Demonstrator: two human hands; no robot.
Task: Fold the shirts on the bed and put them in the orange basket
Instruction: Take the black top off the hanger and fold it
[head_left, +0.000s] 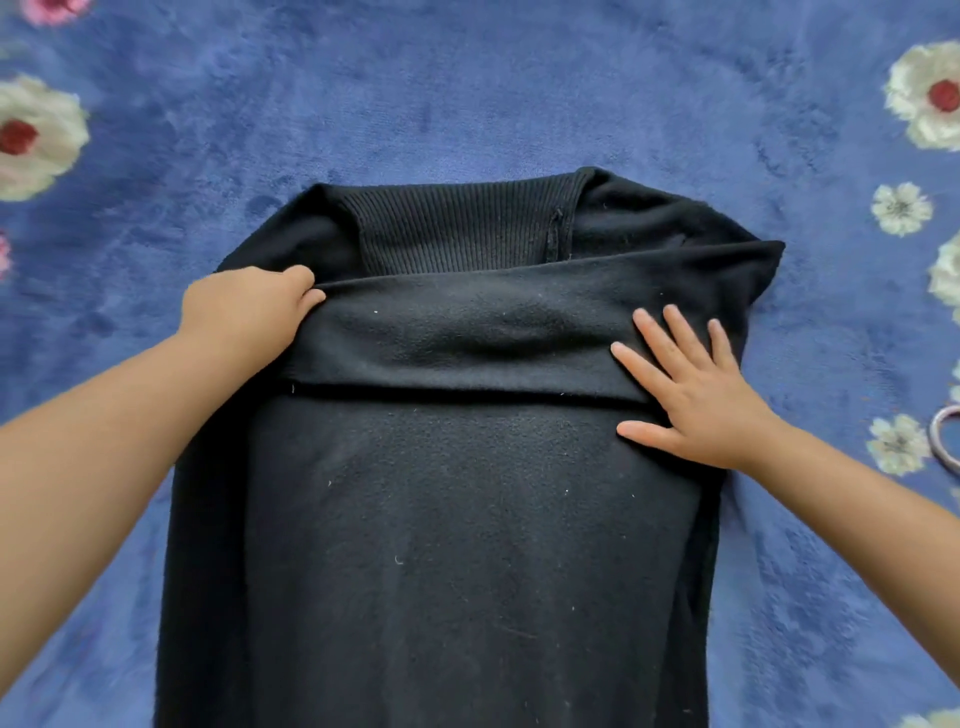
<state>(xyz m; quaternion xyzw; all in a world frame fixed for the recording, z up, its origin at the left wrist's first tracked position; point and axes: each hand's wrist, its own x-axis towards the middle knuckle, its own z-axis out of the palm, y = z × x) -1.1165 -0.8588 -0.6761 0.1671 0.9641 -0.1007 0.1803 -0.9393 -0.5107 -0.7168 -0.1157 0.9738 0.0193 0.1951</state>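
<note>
Bedspread (467, 93): hands flatten, pinch shirt (441, 519).

A: Any text, labels, brands or numbers legible?
B: None. The shirt (441, 493) is plain black at centre frame, no tag readable at its collar. The blanket (467, 93) carries only a flower pattern at the left and right edges, no lettering.
</note>
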